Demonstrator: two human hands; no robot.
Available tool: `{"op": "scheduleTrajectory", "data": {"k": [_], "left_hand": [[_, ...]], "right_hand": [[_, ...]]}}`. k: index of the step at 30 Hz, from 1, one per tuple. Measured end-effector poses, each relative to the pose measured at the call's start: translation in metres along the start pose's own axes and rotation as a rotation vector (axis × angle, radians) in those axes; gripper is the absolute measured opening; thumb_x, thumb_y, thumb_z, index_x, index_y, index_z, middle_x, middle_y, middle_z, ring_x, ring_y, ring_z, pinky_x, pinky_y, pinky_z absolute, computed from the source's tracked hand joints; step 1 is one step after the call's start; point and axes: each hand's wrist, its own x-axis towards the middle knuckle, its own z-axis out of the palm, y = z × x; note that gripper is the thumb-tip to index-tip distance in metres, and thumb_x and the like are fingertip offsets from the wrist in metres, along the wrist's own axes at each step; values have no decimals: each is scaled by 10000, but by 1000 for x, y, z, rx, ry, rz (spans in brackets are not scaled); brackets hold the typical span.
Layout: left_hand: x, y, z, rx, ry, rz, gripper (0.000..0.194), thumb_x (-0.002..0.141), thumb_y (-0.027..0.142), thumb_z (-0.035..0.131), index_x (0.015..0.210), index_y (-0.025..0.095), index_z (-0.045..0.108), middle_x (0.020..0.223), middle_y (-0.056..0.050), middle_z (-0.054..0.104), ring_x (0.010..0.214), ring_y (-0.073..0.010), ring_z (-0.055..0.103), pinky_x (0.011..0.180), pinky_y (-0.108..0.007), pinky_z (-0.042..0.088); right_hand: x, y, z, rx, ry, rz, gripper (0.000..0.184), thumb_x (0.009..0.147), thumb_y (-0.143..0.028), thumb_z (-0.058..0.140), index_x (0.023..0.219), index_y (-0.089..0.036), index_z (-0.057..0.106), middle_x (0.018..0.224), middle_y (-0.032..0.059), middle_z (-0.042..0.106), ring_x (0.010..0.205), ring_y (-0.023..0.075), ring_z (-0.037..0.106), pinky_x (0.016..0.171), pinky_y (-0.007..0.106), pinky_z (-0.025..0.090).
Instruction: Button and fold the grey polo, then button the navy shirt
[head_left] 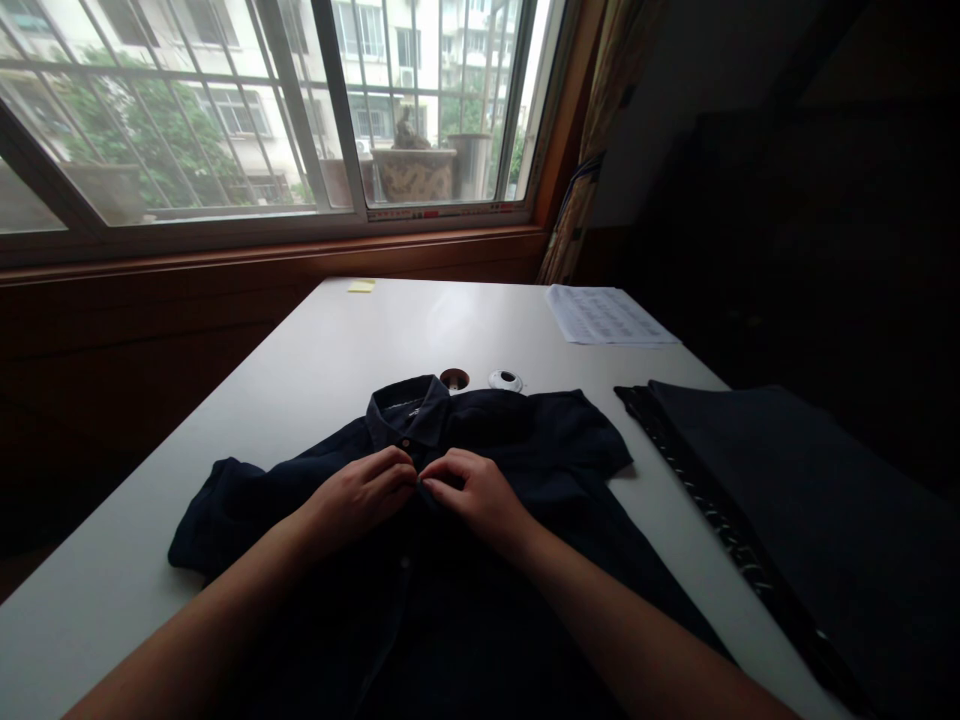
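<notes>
A dark navy short-sleeved shirt (487, 420) lies spread out on the white table, its collar (409, 410) toward the window. One pale button (406, 443) shows at the collar and another (405, 562) lower on the front. My left hand (371, 485) pinches the shirt's front edge just below the collar. Fingertips of my right hand (472, 490) pinch the same spot from the other side, nearly touching the left ones. Whatever small part lies between the fingertips is hidden.
The white table (262, 400) has a cable hole (454, 380) with its loose cover (505, 381) beside it. Printed sheets (611, 316) lie at the back right, a yellow note (361, 286) at the back left. Folded dark cloth (795, 480) covers the right side. A barred window stands behind.
</notes>
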Motion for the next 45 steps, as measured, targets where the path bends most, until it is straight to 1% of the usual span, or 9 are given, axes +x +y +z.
{"op": "scheduleTrajectory", "data": {"k": [7,10,15,22,26,31,39,45], "left_hand": [[-7,-6,4,59,-19,4,127,1019,219,495,1095,166,582,1045,-69,610,895,-144,641,803,-269,595],[-7,-7,4,98,-19,18,126,1019,225,502,1083,165,592,1029,-67,616,862,-139,641,771,-260,586],[-4,-5,0,165,4,65,149,1022,227,486,1065,159,611,995,-69,628,813,-137,644,697,-240,571],[0,-1,-3,185,-8,78,165,1022,215,473,1044,144,620,983,-75,631,807,-142,643,711,-250,583],[0,-1,-3,178,-11,89,166,1019,213,474,1028,143,624,995,-80,630,842,-149,644,756,-260,593],[-4,-4,0,112,-47,52,153,1016,194,483,1079,145,614,1036,-82,627,889,-148,645,799,-250,585],[-8,-3,-4,-21,-60,-45,179,1010,196,493,1125,184,630,1048,-54,653,837,-125,647,720,-212,567],[-10,-5,-3,-2,-46,0,185,1012,199,503,1164,173,606,1087,-78,634,879,-135,659,767,-234,588]], "right_hand": [[-1,-2,-1,1,4,-10,94,874,-168,692,916,-212,764,866,7,698,854,153,664,802,263,482],[0,-2,-1,-4,-1,-5,94,883,-185,689,925,-215,767,867,8,697,849,155,663,806,267,482],[0,-1,-1,4,-10,7,92,886,-204,693,925,-224,773,859,8,697,842,157,666,801,269,488],[0,-1,-2,26,-14,11,89,885,-206,696,922,-225,775,860,9,699,849,159,669,805,270,491],[0,0,-1,25,-12,0,89,888,-212,693,923,-227,774,860,6,697,849,158,666,808,269,490],[0,-1,-2,23,-16,7,81,882,-201,701,910,-220,774,856,9,696,846,158,669,798,267,490],[-1,-2,-3,48,-12,10,79,881,-218,702,918,-227,772,868,9,704,852,162,672,810,272,498],[0,-2,-3,60,-13,2,81,877,-212,707,920,-227,774,865,7,704,856,162,674,809,268,496]]}}
